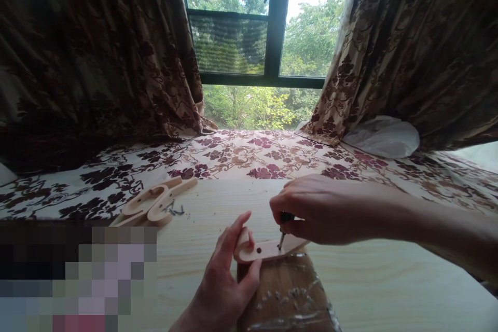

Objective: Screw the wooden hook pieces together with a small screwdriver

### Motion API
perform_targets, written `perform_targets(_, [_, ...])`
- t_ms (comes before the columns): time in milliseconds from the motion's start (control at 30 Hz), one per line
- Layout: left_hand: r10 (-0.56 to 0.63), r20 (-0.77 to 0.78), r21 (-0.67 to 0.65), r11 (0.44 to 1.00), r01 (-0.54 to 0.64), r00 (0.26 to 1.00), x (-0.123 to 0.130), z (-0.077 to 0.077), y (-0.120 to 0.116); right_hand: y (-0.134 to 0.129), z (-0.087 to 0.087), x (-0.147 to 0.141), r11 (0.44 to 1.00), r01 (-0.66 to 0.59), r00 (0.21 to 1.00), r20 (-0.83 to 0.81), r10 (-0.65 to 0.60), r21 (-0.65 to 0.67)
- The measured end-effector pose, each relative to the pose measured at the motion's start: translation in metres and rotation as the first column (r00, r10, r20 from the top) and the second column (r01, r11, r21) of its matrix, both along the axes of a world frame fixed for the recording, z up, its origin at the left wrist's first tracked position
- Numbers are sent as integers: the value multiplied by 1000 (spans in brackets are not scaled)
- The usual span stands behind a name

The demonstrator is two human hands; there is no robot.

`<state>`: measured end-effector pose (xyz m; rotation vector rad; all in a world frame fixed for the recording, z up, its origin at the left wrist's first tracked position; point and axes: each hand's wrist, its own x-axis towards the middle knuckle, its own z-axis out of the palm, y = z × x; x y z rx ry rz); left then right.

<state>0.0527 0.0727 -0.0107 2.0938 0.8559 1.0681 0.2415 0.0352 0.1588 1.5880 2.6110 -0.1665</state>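
Observation:
My right hand (pixel 307 207) is closed around the dark handle of a screwdriver (pixel 287 218), its shaft pointing down. The tip meets a hole in a pale wooden hook-shaped piece (pixel 268 253); whether a screw sits there is too small to tell. A second dark hole shows nearer the curved end. With thumb and fingers, my left hand (pixel 229 264) grips that curved end. Beneath the piece is a brown block or box (pixel 288 290) wrapped in clear plastic, with small metal bits on top.
More curved wooden pieces (pixel 155 202) lie at the board's left, beside a small heap of dark screws (pixel 176 209). The pale wooden board (pixel 373 275) rests by a floral cloth (pixel 241 153). A white plastic bag (pixel 383 137) sits back right, near curtains and a window.

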Motion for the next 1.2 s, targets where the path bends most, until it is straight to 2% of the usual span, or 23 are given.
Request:
perform_targets(133, [8,7,-13,1000,-8,1000,1,-3,1,6,-6,3,989,150,989,11,-150,0])
perform_targets(200, [12,3,-3,1000,-12,1000,0,-3,1,4,-5,2,983,180,983,31,-181,29])
perform_targets(300, [13,-6,29,1000,-13,1000,0,-1,0,-5,2,-3,990,121,989,74,-126,66])
perform_targets(433, [36,-13,46,998,-36,999,0,1,-2,-14,11,-9,1000,-5,992,123,3,21])
perform_targets(533, [57,32,38,998,-58,998,2,-1,-2,-11,9,-9,1000,-21,992,121,20,9])
perform_targets(767, [80,54,3,997,-81,995,4,-1,-4,8,-7,-5,977,186,979,66,-193,100])
perform_targets(833, [73,36,15,997,-73,997,2,1,-4,5,-5,-7,982,159,979,115,-171,106])
perform_targets(933, [45,-16,46,998,-44,999,0,3,-2,-10,-2,-13,996,-6,983,184,-11,87])
perform_targets(1033, [42,-45,74,996,-39,998,-2,5,-2,-19,-4,-20,976,-123,979,183,90,182])
perform_targets(1133, [38,-58,50,998,-35,998,-2,5,-2,-9,-5,-16,975,-150,968,224,112,163])
perform_targets(1200, [18,-57,5,1000,-18,998,-1,3,-3,2,-3,-6,994,-98,970,227,83,54])
